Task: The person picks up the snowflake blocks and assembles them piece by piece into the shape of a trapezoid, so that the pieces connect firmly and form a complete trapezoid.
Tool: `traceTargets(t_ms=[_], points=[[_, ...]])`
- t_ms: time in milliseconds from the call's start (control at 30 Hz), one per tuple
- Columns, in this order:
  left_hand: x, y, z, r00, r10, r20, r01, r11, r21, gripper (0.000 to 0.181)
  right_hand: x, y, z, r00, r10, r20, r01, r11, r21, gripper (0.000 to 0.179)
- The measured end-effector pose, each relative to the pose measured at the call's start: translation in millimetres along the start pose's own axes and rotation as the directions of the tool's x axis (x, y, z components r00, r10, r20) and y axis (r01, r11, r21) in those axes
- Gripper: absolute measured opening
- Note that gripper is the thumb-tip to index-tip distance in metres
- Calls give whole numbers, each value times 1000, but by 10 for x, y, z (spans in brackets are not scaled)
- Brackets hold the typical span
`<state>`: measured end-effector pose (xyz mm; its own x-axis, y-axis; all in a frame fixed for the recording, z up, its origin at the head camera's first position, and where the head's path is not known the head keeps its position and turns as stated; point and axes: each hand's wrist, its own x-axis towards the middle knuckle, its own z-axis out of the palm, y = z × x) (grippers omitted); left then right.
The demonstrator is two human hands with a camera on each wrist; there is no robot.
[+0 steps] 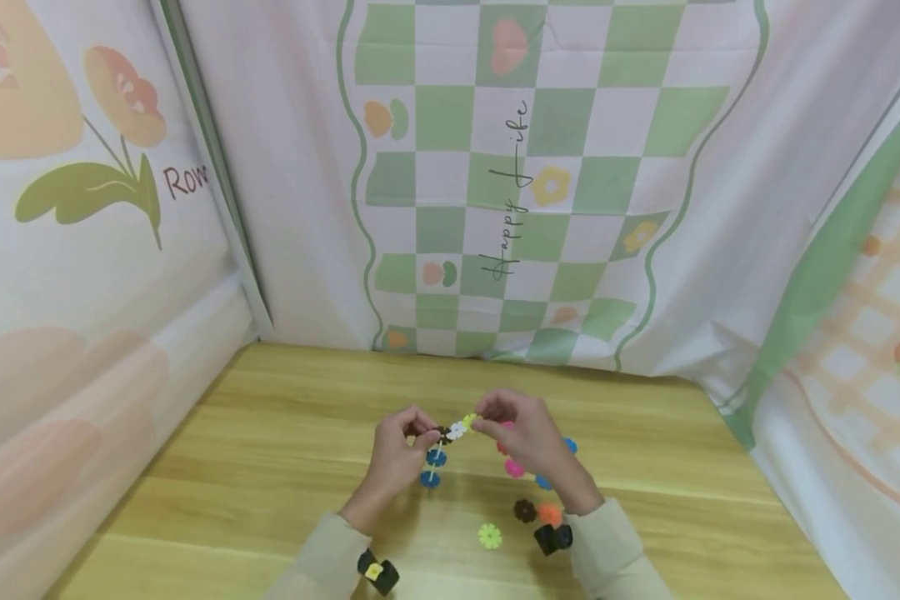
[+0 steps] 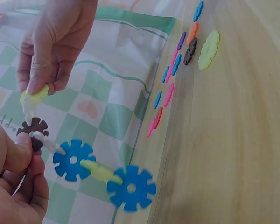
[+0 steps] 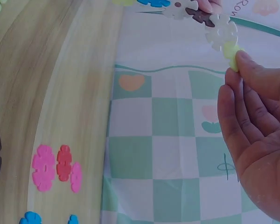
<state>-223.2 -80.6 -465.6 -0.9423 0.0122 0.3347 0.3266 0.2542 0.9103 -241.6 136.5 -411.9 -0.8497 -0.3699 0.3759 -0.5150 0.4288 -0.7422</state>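
Notched plastic snowflake discs are linked into a chain between the two hands. My left hand [image 1: 393, 458] pinches the dark brown disc [image 2: 34, 125] between thumb and finger. My right hand [image 1: 528, 433] pinches the yellow disc [image 3: 232, 55] at the chain's other end. A white disc [image 3: 221, 32] joins the yellow and brown ones. From the brown disc a second white disc [image 2: 49, 142] leads to a blue disc [image 2: 74, 160]. Below that, a pale yellow disc [image 2: 101, 171] connects to another blue disc [image 2: 131, 188]. The chain is held above the table.
On the wooden table [image 1: 285, 417] lie loose discs: a yellow-green one [image 1: 490, 536], a dark brown one [image 1: 524, 511] and an orange one [image 1: 549, 514]. Pink, red and blue discs lie partly behind the right hand. A patterned curtain [image 1: 450, 233] borders the table's back.
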Motion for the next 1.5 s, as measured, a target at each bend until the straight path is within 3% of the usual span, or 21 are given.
traceTargets(t_ms=[300, 433, 600, 833, 1033, 1167, 1267, 1500], points=[[-7, 35, 5, 1000, -7, -21, 7, 1000, 9, 15, 72, -72, -11, 998, -28, 58, 32, 997, -74, 8], [11, 3, -6, 997, -50, 63, 51, 999, -13, 10, 158, -54, -101, 986, 8, 169, 8, 995, -95, 6], [13, -72, -52, 977, -67, 201, 69, 998, 1, 3, 257, 7, -196, 949, 48, 310, -12, 993, -118, 4], [32, -219, -91, 944, -70, 323, 57, 997, 49, 17, 281, 135, -169, 915, 97, 392, -65, 993, -93, 4], [27, -252, -23, 929, -69, 363, 65, 998, 25, 26, 214, 236, -44, 883, 141, 448, -123, 990, -70, 3], [13, -225, 29, 919, -61, 389, 81, 996, -35, 20, 187, 257, 19, 877, 139, 459, -131, 990, -50, 6], [7, -221, 38, 921, -73, 382, 104, 993, -63, 18, 176, 257, 15, 875, 142, 462, -133, 990, -52, 8], [24, -243, -37, 927, -167, 336, 195, 979, -52, 19, 72, 221, -165, 866, 150, 477, -111, 988, -109, 13]])
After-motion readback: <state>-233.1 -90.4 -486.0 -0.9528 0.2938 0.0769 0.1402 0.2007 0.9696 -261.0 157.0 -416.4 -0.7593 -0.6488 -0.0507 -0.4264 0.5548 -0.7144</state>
